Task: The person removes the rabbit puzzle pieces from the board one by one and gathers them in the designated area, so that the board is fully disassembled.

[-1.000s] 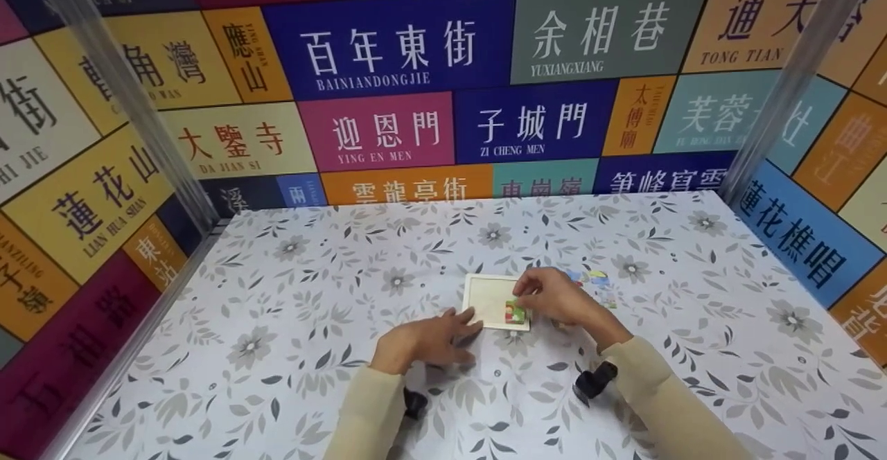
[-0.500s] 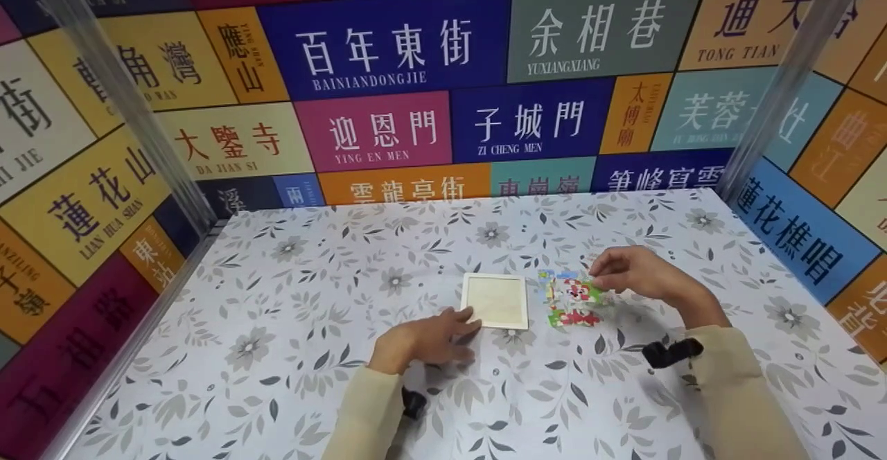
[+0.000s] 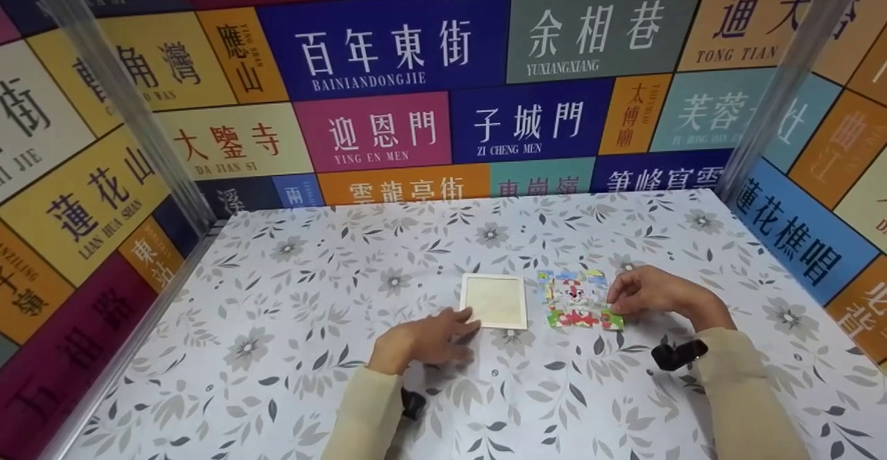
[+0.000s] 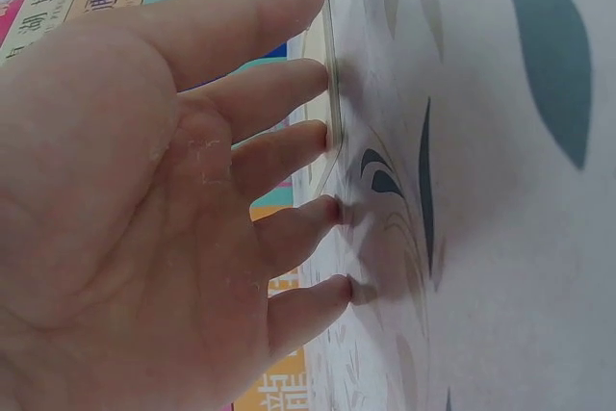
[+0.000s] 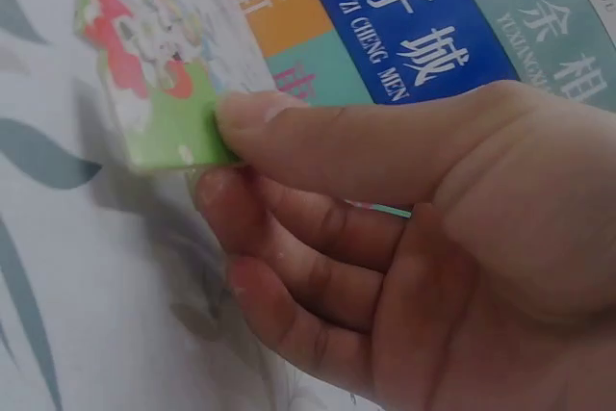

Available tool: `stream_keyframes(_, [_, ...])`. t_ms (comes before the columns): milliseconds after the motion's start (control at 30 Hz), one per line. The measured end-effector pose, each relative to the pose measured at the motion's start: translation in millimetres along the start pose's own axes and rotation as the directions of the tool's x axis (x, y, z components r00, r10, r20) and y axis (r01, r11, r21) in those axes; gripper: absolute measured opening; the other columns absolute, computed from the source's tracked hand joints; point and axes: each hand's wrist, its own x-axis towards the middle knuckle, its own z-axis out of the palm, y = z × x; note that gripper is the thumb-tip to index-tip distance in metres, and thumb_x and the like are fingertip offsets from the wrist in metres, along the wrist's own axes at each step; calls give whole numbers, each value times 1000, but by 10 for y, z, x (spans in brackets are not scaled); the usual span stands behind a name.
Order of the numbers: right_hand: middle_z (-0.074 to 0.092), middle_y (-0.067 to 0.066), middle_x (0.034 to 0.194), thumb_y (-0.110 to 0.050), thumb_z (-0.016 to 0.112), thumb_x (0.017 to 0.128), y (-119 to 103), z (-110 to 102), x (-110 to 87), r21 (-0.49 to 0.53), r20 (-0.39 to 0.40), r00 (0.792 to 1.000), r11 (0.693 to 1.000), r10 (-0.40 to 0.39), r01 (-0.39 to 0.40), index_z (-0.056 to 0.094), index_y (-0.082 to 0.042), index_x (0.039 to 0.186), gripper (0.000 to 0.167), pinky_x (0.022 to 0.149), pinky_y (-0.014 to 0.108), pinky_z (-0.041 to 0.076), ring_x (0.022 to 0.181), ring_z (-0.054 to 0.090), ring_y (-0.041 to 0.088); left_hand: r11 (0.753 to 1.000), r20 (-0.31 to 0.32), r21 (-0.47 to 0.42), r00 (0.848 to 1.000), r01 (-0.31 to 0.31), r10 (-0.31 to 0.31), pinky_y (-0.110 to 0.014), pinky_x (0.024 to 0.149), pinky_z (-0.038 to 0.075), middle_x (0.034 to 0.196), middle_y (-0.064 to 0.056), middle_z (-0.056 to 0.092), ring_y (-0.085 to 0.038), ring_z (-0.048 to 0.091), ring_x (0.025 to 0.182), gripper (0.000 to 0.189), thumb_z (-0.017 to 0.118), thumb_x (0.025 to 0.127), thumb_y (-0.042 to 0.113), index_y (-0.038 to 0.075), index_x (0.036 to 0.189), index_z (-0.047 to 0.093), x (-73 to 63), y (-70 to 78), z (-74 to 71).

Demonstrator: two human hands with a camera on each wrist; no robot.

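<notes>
Beside the square pale puzzle tray [image 3: 495,301] lies my left hand [image 3: 426,341], its fingers extended and fingertips at the tray's lower left corner. The left wrist view shows its palm, with fingertips down by the tray's thin edge [image 4: 333,93]. Right of the tray is a colourful jigsaw puzzle [image 3: 575,295] with a red and white cartoon figure. My right hand [image 3: 662,294] is at its lower right corner. There, thumb and index finger pinch a green puzzle piece [image 5: 178,127], which sits against the other pieces in the right wrist view.
A white tablecloth [image 3: 332,321] with grey flowers and leaves covers the table. Behind it stands a wall of coloured street-name panels [image 3: 388,44]. Clear posts [image 3: 769,93] rise at the table's back corners.
My right hand has moved from over the tray, where a green and red piece showed, to the puzzle's upper right, then down to its lower right corner. My left hand stays put.
</notes>
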Motion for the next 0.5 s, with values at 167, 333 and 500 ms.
stream_keyframes(167, [69,-1,81,-15,76,87,-4,36,32,-23,-6,1000,1000,12,-12,69,2,101,23,65,28,51,70,60,11,1000,-6,18,1000,-15,15,-49,123,28,168,2,22,-29,27,153,61,62,98,36,25,154,38,3,-1,-5])
stream_keyframes(333, [69,-3,79,-15,76,87,-37,83,51,-67,-33,998,996,59,-61,71,-1,98,19,66,28,49,70,59,11,1000,-2,15,1000,-1,1,-50,124,25,169,4,21,-28,23,155,61,61,98,37,26,154,38,16,-13,17])
stream_keyframes(500, [66,-4,77,-16,78,86,-81,107,56,-75,-53,996,994,77,-81,71,-1,97,20,65,26,47,70,56,12,1000,-17,22,1000,4,-3,-49,122,29,168,3,22,-28,29,152,63,62,97,37,26,154,39,15,-8,37])
